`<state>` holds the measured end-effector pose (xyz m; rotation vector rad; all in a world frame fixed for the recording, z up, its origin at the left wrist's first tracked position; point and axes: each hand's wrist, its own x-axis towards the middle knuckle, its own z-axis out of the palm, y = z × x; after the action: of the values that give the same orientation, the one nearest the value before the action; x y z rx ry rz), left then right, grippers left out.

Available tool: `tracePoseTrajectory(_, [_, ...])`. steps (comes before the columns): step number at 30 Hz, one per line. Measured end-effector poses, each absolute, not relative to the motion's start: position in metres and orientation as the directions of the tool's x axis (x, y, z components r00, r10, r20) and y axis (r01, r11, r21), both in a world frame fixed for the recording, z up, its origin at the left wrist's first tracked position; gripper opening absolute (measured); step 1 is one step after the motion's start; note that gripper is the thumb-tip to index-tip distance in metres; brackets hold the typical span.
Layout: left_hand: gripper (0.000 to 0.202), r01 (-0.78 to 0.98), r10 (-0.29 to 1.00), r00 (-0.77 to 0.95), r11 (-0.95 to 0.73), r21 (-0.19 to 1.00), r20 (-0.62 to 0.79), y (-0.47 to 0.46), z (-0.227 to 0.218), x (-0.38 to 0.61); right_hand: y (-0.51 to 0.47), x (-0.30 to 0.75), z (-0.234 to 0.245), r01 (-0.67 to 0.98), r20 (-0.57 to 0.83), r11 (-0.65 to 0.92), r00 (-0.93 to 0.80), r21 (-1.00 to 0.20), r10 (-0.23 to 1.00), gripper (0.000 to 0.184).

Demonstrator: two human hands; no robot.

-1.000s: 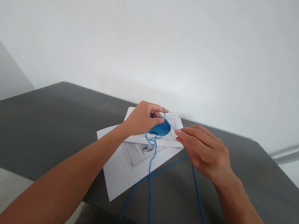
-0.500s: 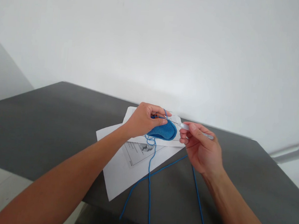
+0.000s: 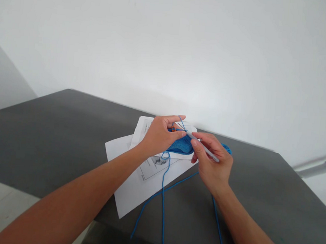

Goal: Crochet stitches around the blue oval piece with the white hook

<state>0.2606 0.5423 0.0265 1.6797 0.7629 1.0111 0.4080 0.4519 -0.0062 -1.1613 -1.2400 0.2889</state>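
Between thumb and fingers, my left hand [image 3: 162, 132] pinches the upper edge of a blue crochet piece [image 3: 180, 145], its index finger stretched out with blue yarn [image 3: 181, 122] over it. An orange stitch marker [image 3: 173, 129] sits at the piece's edge by my fingers. My right hand [image 3: 213, 156] grips a crochet hook [image 3: 204, 146] by its pale grey handle. The hook's thin metal shaft reaches up and left, at the edge of the piece beside my left thumb. A loop of yarn hangs below the piece.
Printed paper sheets [image 3: 130, 194] lie under my hands on the dark grey table [image 3: 74, 130]. Yarn strands [image 3: 162, 208] run down over the front edge. A blue yarn ball [image 3: 227, 148] shows partly behind my right hand. A white wall [image 3: 168, 54] stands behind the table.
My right hand has moved left and slightly down, with the hook now tilted up across the piece's edge. My left hand has shifted slightly right, its index finger raised. The yarn ball has come into view.
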Motion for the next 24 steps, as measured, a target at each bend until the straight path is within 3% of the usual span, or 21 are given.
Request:
tracePoseTrajectory(6, [0.093,-0.010,0.840,0.466,-0.309,0.951,0.277,0.543,0.028,0.259,0.452,0.407,-0.009,0.406,0.633,0.497,0.353,-0.767,0.689,0.012])
tracePoseTrajectory(13, [0.069,-0.052,0.853,0.419,-0.320,0.946,0.312,0.542,0.025,0.263,0.452,0.406,-0.013,0.511,0.675,0.476,0.331,-0.715,0.659,0.015])
tracePoseTrajectory(19, [0.081,-0.068,0.876,0.336,-0.343,0.937,0.345,0.536,0.026,0.265,0.446,0.401,-0.008,0.826,0.860,0.415,0.153,-0.381,0.487,0.015])
tracePoseTrajectory(24, [0.089,-0.146,0.891,0.294,-0.315,0.938,0.345,0.534,0.023,0.268,0.445,0.395,-0.010,0.859,0.882,0.423,0.066,-0.288,0.467,0.019])
